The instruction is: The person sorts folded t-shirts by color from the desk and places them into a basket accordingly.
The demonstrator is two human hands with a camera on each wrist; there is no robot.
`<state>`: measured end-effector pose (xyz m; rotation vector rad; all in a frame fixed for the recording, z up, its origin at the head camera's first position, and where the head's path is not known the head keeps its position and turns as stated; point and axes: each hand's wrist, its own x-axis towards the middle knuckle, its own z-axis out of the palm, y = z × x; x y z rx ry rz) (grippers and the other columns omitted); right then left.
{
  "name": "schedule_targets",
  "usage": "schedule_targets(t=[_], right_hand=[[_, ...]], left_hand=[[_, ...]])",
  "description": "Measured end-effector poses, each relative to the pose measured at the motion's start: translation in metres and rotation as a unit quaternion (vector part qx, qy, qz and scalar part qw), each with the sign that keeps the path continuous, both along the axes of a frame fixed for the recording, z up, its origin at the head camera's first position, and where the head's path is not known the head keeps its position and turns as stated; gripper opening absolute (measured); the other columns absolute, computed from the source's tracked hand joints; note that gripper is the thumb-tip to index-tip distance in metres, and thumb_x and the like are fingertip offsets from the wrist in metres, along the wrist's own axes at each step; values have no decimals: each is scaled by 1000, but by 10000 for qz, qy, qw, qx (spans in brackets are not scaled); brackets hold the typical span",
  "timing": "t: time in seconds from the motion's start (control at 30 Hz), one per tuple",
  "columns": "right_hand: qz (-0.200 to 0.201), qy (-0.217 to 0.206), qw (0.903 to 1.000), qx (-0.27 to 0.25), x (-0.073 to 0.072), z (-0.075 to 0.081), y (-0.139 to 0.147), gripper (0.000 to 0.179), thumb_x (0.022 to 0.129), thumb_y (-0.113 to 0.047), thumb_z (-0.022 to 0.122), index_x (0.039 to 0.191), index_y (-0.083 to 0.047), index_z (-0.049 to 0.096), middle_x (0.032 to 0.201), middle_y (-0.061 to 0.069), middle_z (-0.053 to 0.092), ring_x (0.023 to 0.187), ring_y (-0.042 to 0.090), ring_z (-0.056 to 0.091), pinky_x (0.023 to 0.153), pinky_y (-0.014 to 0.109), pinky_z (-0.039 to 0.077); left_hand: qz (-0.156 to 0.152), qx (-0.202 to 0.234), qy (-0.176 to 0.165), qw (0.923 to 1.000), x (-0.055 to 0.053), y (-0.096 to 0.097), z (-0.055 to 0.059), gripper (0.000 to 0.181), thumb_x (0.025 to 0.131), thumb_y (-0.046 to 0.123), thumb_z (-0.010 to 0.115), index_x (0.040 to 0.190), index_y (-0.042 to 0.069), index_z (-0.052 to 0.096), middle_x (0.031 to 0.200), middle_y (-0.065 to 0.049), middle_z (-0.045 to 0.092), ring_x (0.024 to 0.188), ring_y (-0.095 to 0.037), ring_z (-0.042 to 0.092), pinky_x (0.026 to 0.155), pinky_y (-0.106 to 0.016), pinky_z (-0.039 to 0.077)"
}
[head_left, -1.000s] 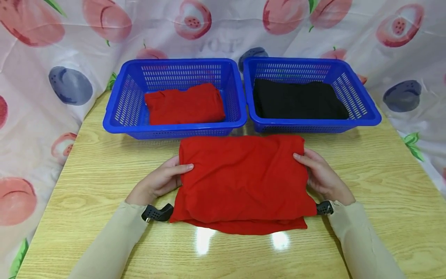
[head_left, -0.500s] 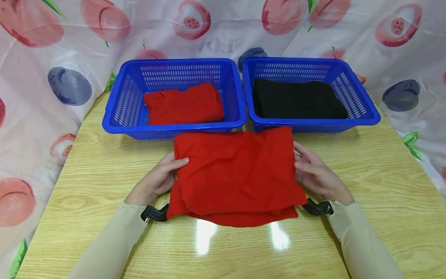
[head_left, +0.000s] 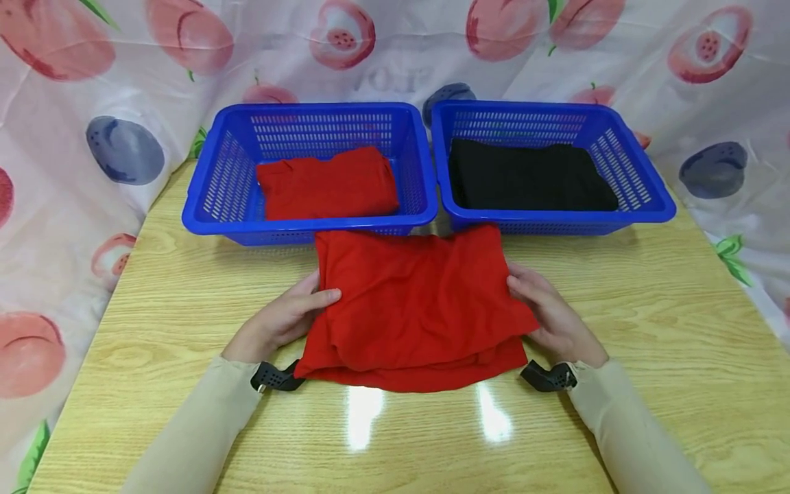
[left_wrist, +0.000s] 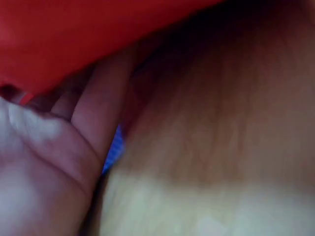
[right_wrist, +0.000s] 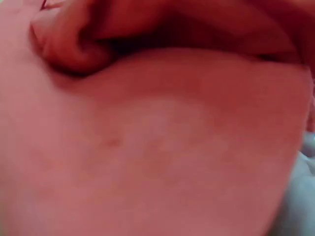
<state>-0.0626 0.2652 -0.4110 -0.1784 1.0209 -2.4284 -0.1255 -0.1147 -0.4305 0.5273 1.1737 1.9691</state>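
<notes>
A folded red cloth garment (head_left: 420,302), creased on top, spans between both hands in the head view, in front of the baskets. The left hand (head_left: 286,312) grips its left edge, thumb on top and the other fingers underneath. In the left wrist view those fingers (left_wrist: 101,103) run beneath the red cloth. At the opposite edge, the right hand (head_left: 552,315) holds the garment with the thumb beside the side fold; its other fingers are partly hidden. Red cloth (right_wrist: 162,147) fills most of the right wrist view, with an open fold across the top.
Two blue plastic baskets stand side by side at the back of the wooden table (head_left: 666,329). A folded red garment (head_left: 330,185) lies in the left basket (head_left: 308,225), a folded black one (head_left: 533,177) in the right basket (head_left: 555,217). A fruit-print cloth (head_left: 395,41) hangs behind.
The red garment has shifted away from the person, and its right side has moved inward to the left. The right hand loosened at the edge, then moved left with it.
</notes>
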Motion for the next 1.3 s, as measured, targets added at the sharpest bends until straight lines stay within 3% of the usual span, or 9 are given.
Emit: schedule_targets(t=[0.1,0.2,0.37,0.43,0.53,0.63,0.97,1.3], right_hand=[[129,-22,9980,625,1,0,-1,30,96,-4,32,125,-1,41,108,10,57,91,22,60,77,32,50],[401,90,9896,1381,3,2,-2,36,95,-3,36,131,-6,33,116,11,51,99,23,57,83,36,47],[881,359,9598,2640,5,4,-4,52,91,-3,47,135,-10,22,125,19,39,109,27,49,91,37,41],[856,472,9488,3004,5,4,-5,52,89,-3,51,133,-10,24,125,19,39,109,27,48,91,35,41],[614,580,9432,3214,5,4,-4,48,87,-2,53,129,-8,30,121,16,44,106,25,50,88,33,43],[377,612,9452,3184,6,4,-2,43,87,1,51,125,-8,34,115,12,49,101,22,53,85,32,45],[-48,758,9761,2036,10,6,-1,41,85,12,43,120,-8,40,111,7,53,97,21,57,81,34,48],[12,1045,9857,1320,12,8,0,46,84,18,34,121,-8,40,113,8,52,97,22,58,80,35,48]], left_hand=[[-250,-404,252,9986,1,0,3,54,86,15,56,131,6,26,123,-12,45,111,-24,47,94,-38,38],[-363,-739,329,9961,3,0,5,59,83,13,60,130,4,25,123,-14,45,110,-26,47,93,-37,38],[-394,-945,385,9940,3,0,4,59,83,4,58,131,4,24,124,-16,44,110,-26,47,92,-38,39],[-335,-976,451,9936,2,-1,2,56,83,2,57,129,2,26,122,-16,45,108,-26,49,91,-38,41],[-248,-964,449,9940,1,-2,1,51,83,-2,54,127,0,29,119,-15,48,107,-26,50,90,-37,42],[-217,-848,326,9956,1,-3,0,49,83,-4,52,127,0,29,120,-13,48,107,-25,50,91,-37,41],[-317,-411,198,9985,2,-6,1,53,85,-3,52,132,4,28,126,-8,46,114,-22,45,95,-35,38],[-323,-121,50,9994,3,-8,2,43,86,-4,48,126,5,36,120,-6,51,109,-20,49,94,-35,39]])
